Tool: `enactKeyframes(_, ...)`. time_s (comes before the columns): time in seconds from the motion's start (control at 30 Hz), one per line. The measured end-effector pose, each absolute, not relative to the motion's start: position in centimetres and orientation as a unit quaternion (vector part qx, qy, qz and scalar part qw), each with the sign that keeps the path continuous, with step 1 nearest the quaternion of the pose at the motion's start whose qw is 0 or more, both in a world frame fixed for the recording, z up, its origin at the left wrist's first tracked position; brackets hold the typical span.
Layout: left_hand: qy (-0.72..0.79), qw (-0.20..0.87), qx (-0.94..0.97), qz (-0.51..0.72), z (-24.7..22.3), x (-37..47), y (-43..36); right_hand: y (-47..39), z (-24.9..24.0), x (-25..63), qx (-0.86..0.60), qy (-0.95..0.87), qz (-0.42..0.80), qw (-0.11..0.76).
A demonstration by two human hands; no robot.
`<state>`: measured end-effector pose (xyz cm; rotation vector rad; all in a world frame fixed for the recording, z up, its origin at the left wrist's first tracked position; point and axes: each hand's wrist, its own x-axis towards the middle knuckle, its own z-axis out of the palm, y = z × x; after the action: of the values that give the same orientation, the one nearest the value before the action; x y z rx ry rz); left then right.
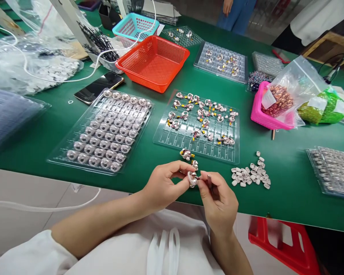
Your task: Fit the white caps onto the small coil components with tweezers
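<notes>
Small white-silver ring-shaped piece (192,179): partly covered by your left hand (167,185), fine detail too small. Slim dark tool (209,181): mostly hidden in your right hand (221,202), tip contact unclear. Yellow-tabbed white parts (205,113): too small for you to separate. Stacked clear plastic trays (8,118): cut by left edge. Clear tray with silvery pieces (334,168): cut by right edge. Red plastic stool (281,242): partly under your table, cut at bottom. Person in blue trousers (235,17): cropped at top.

The basket (156,63) is red, the tabletop (140,175) green.
</notes>
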<state>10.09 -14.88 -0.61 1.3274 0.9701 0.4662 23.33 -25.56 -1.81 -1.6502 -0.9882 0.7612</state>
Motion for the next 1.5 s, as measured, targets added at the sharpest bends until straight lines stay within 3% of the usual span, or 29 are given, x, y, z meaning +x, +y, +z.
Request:
enactKeyframes(0.2, 0.417, 0.699, 0.549, 0.188, -0.7, 10.2, -14.5, -25.2, -2.0, 23.7, -0.643, -0.434, 0.358, 0.52)
enactKeyframes(0.47, 0.395, 0.706, 0.562, 0.171, -1.1, 9.7, -14.2, -24.5, -0.7, 23.9, -0.658, -0.525, 0.299, 0.45)
enactKeyframes(0.8, 0.381, 0.843, 0.374, 0.068, -0.7, 9.8, -13.2, -24.1, -0.2, 24.3, -0.645, -0.508, 0.341, 0.458)
enactKeyframes(1.03, 0.373, 0.864, 0.337, -0.027, -0.6, 9.9, -11.6, -23.9, 0.4, 24.9, -0.635, -0.541, 0.37, 0.408)
enactKeyframes(1.5, 0.368, 0.87, 0.324, -0.051, -1.7, 9.7, -11.7, -23.9, 0.1, 24.8, -0.642, -0.551, 0.372, 0.382)
